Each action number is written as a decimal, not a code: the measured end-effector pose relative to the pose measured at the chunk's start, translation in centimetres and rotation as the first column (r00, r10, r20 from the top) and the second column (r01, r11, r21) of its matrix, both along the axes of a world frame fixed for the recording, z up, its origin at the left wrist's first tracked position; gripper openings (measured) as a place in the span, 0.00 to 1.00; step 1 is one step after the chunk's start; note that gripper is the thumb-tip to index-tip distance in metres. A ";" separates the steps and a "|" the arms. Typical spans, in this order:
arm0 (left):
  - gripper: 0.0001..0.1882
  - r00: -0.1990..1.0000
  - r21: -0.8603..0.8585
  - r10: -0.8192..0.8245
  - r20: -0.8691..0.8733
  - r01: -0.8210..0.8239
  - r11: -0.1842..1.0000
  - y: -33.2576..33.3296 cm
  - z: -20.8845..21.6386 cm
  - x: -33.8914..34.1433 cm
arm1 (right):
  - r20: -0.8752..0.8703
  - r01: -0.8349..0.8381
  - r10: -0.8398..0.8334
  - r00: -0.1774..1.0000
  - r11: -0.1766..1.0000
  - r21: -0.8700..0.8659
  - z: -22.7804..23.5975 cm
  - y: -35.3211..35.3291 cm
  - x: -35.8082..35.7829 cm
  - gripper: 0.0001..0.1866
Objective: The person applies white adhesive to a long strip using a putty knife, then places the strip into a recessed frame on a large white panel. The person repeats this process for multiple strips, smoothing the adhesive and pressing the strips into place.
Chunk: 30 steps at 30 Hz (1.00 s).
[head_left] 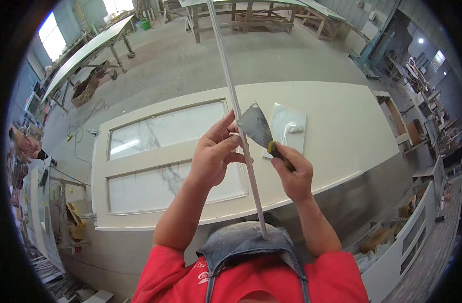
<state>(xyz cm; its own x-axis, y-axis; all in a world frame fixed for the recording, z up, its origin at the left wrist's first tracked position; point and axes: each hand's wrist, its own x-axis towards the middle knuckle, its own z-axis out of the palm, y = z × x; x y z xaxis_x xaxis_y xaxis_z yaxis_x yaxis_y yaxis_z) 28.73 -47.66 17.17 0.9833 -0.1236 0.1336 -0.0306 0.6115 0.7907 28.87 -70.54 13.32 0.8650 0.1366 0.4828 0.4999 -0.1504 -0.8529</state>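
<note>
My left hand (214, 150) grips a long, thin, pale strip (224, 55) that runs from the top of the view down to my apron. In my right hand (295, 174) is a putty knife (258, 126) by its dark and yellow handle, the wide metal blade up against or very near the strip. Below both hands lies a large cream door panel (337, 136) with two marble-patterned insets (165, 132) on its left half. On its surface, behind the putty knife, rests a pale sheet (286, 118) bearing a lump of white paste (294, 128).
Long work tables (87, 50) stand at the far left and along the back. A cable (82, 129) lies on the floor left of the panel. Another person (26, 144) is at the far left edge. Framed panels (410, 240) lean at the right.
</note>
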 end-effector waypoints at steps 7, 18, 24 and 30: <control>0.34 1.000 -0.015 0.027 -0.015 -0.027 1.000 -0.5 -0.6 0.8 | 0.171 0.199 -0.174 0.970 0.970 -0.140 -1.1 -2.7 -2.3 0.20; 0.32 0.990 0.001 0.056 0.129 -0.056 0.998 1.5 0.3 0.8 | -0.174 0.330 -0.549 0.817 0.694 -0.640 -8.8 -12.8 4.7 0.19; 0.31 0.988 -0.032 0.052 0.149 -0.048 0.998 2.8 1.1 0.7 | -0.151 0.238 -0.605 0.782 0.513 -0.825 -10.7 -7.6 8.5 0.17; 0.31 0.993 -0.027 0.085 0.087 -0.083 0.996 3.7 1.5 0.8 | -0.217 -0.026 -0.475 0.853 0.376 -0.926 -8.1 -9.1 8.3 0.15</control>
<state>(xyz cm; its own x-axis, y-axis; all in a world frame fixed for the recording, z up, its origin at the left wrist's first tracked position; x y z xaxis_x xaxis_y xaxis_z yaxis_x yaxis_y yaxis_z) 29.58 -43.99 18.72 0.9743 -0.0367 0.2223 -0.1518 0.6223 0.7680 37.21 -79.64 5.20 0.9859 0.0243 -0.1658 -0.0151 -0.9725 -0.2323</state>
